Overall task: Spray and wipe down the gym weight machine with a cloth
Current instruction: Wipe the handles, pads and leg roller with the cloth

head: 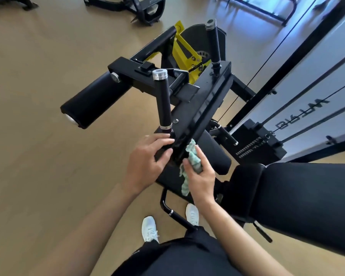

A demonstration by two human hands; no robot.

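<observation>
Dark shorts (187, 257) and white sneakers (150, 229) occupy the lower edge, above a wooden floor (48, 136). Left hand (147, 162): fingers close together, curled round the near end of the black crossbar of the weight machine (203, 96), just below an upright handle (163, 100). Right hand (199, 176): fingers and thumb pinch a bunched teal cloth (193, 156) pressed against the crossbar's edge, its tail hanging down. Roller pad (92, 102) at left; weight stack (255, 145) and black backrest pad (307, 196) at right.
</observation>
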